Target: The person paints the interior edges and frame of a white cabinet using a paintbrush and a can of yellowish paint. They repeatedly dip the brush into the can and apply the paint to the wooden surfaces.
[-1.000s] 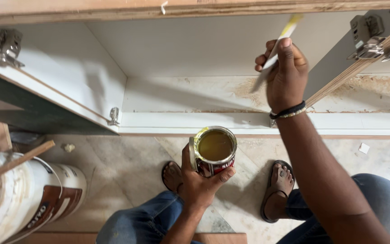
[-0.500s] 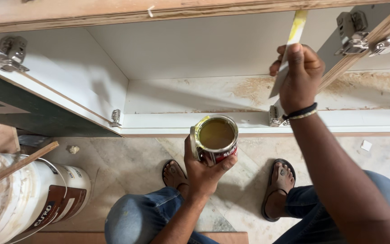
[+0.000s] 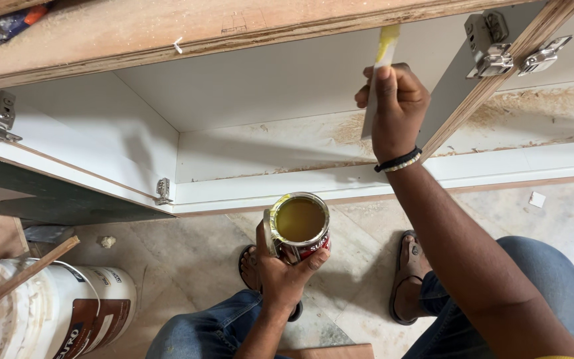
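Fingers of the right hand (image 3: pixel 396 110) pinch a flat white spreader strip with a yellow-smeared tip (image 3: pixel 381 73), tip raised to the underside of the raw plywood edge (image 3: pixel 187 36) of the open white cabinet (image 3: pixel 267 86). Left hand (image 3: pixel 282 274) fingers wrap a small round open tin of yellow-brown adhesive (image 3: pixel 299 223), kept level below, near the strip, probably for re-dipping. White plastic bucket (image 3: pixel 81 316) stands at left on the floor.

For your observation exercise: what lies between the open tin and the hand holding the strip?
In the head view, the cabinet's white front rail crosses between the tin and the right hand.
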